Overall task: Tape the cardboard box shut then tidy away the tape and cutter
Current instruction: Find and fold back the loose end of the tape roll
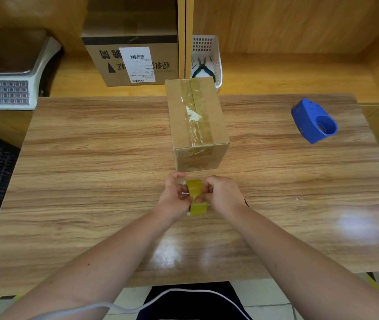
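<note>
Scale (10, 72): stands on the shelf at far left, well apart from my work and not needed for it.
Big box (133, 58): sits at the back of the shelf with a label on its front; its flaps are shut, so I cannot tell what is inside.
Table (91, 181): the surface I work on.
Left hand (175, 197): my fingers are curled shut on the tape, steadying it over the table near my body.
Tape (195, 196): a yellowish roll held between my two hands, just in front of the box; I judge I am picking at its loose end.
Right hand (222, 195): my fingertips are pinched on the tape's other side, where a short strip hangs down.
Box (197, 121): stands mid-table, just beyond my hands, seam towards me so that a strip can run along it; old clear tape already lies over the top.
Basket (209, 54): white, behind the box; it holds green-handled pliers (203, 68).
Cutter (314, 121): blue, lying near the table's right edge, well apart from my hands.
</note>
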A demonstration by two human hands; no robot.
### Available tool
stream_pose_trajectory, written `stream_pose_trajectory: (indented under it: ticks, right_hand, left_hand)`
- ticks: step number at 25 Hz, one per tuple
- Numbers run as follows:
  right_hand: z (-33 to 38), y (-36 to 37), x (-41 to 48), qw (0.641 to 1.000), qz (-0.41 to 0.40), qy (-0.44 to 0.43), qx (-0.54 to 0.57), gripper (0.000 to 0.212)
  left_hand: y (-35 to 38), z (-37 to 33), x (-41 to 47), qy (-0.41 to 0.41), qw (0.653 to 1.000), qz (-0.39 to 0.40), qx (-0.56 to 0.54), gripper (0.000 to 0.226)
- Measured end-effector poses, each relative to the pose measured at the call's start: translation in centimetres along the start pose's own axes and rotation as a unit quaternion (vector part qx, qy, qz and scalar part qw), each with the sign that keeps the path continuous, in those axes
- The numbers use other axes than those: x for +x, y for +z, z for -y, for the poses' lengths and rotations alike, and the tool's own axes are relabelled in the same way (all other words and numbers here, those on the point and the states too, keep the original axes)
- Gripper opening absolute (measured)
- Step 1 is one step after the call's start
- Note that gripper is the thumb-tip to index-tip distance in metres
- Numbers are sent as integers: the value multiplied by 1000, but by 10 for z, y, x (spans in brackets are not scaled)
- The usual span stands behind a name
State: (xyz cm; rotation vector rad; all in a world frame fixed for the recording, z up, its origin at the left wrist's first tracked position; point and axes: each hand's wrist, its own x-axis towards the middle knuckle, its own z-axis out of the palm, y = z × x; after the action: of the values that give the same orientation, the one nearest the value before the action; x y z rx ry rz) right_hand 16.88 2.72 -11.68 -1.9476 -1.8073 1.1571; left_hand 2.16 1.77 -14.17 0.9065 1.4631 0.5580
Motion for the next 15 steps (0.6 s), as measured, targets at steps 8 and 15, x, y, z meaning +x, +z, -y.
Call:
stream_pose_trajectory:
  ticks: [8, 15]
  right_hand:
    - [-6, 10, -11, 994, -37, -97, -30, 39]
    - [-15, 16, -15, 990, -59, -117, -61, 35]
  left_hand:
    - [-5, -4, -3, -11, 1000, -4, -26, 63]
    - [-3, -4, -5, -13, 999, -5, -29, 66]
